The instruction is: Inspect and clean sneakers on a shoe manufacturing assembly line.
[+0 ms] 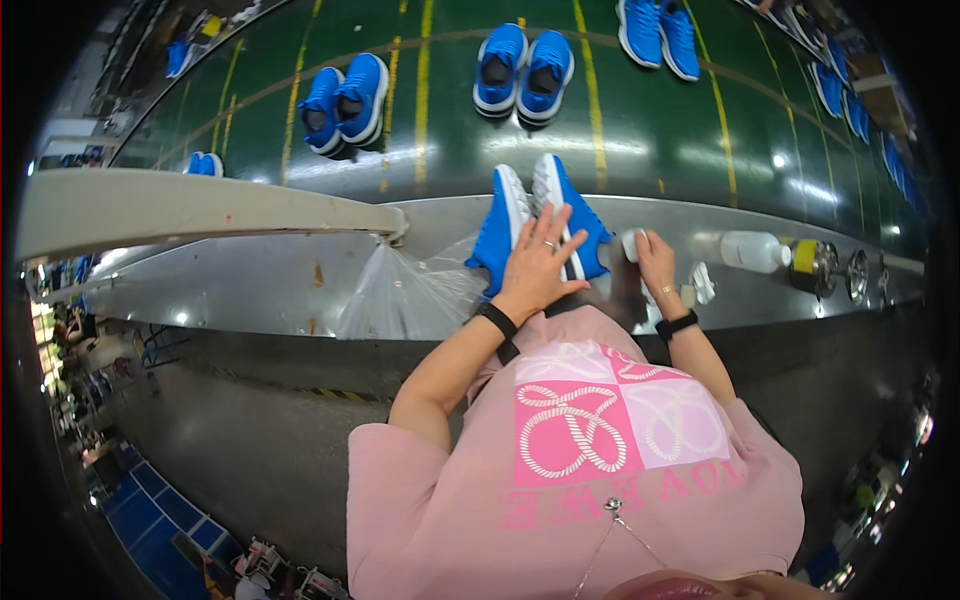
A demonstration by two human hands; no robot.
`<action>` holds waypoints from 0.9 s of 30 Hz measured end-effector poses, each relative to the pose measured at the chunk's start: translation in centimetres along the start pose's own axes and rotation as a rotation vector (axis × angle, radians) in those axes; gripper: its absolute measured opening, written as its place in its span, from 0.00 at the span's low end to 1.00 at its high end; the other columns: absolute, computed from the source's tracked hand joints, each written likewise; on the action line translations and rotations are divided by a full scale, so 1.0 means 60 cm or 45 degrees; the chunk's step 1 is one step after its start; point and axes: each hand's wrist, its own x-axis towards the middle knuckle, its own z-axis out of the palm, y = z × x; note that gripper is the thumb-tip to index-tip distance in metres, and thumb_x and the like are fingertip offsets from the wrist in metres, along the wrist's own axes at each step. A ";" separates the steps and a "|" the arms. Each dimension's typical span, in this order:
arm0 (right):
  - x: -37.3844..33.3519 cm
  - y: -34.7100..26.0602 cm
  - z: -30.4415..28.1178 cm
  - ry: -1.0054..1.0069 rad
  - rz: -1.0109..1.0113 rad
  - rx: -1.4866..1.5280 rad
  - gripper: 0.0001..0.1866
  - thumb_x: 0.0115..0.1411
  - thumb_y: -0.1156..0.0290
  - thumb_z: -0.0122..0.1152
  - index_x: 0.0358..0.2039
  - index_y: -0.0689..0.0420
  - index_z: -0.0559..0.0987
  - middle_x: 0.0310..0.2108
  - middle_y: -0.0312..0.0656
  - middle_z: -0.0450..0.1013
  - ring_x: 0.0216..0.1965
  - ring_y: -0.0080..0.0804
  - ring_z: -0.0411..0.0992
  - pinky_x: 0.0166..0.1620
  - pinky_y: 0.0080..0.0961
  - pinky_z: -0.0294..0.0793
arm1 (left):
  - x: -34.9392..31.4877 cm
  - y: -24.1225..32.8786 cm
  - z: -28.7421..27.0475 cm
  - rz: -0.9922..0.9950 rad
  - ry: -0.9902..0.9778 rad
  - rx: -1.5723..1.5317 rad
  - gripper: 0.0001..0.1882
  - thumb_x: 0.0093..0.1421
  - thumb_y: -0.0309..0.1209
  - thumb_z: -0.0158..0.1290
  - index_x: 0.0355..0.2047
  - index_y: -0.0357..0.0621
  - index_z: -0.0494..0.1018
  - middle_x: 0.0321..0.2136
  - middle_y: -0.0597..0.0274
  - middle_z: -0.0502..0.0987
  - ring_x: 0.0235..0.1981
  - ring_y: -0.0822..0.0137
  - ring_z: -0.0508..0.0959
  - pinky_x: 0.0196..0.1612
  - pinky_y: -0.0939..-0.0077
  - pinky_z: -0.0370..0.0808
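Grip: my left hand (538,262) lies flat, fingers splayed over two blue shoes (586,216); my right hand (656,264) pinches a small white piece (629,244);
Belt (640,135): green, beyond the counter's (250,285) far edge; carries more shoe pairs (548,75);
Clear bag (405,300): left of my shoes, by the near edge;
Blue shoes: on their sides, soles facing; tips past the far edge;
Bottle (750,250): white, toward the counter's right end

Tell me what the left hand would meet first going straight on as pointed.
The left hand likely meets the blue shoe on the right of the two beneath it, seemingly touching it now; beyond lies the green surface, though depth is unclear.
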 end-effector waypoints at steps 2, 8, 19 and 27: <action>-0.026 0.015 -0.014 0.026 -0.044 -0.061 0.16 0.64 0.58 0.55 0.34 0.60 0.78 0.30 0.54 0.74 0.34 0.57 0.71 0.38 0.43 0.70 | -0.008 -0.004 -0.006 0.070 0.031 -0.133 0.27 0.48 0.51 0.66 0.46 0.55 0.80 0.65 0.57 0.63 0.68 0.43 0.56 0.66 0.46 0.55; -0.042 0.005 -0.030 0.347 -0.177 -0.355 0.25 0.51 0.75 0.68 0.51 0.53 0.76 0.49 0.50 0.66 0.51 0.50 0.67 0.54 0.38 0.68 | -0.081 -0.021 -0.021 -0.114 0.349 -0.269 0.10 0.53 0.29 0.59 0.37 0.47 0.80 0.50 0.56 0.74 0.56 0.48 0.66 0.58 0.55 0.64; -0.006 -0.108 0.049 -0.190 -0.459 0.059 0.35 0.43 0.80 0.60 0.57 0.55 0.72 0.50 0.52 0.69 0.51 0.48 0.69 0.56 0.35 0.69 | -0.147 -0.100 -0.041 -0.726 0.219 0.167 0.40 0.44 0.23 0.60 0.62 0.51 0.64 0.52 0.55 0.70 0.58 0.49 0.62 0.65 0.53 0.56; 0.001 -0.088 0.050 -0.728 0.627 1.145 0.25 0.60 0.76 0.62 0.58 0.53 0.70 0.46 0.37 0.76 0.47 0.27 0.75 0.49 0.25 0.76 | -0.138 -0.124 -0.025 -1.073 0.365 -1.640 0.37 0.56 0.23 0.60 0.66 0.45 0.60 0.50 0.57 0.75 0.45 0.66 0.78 0.47 0.68 0.78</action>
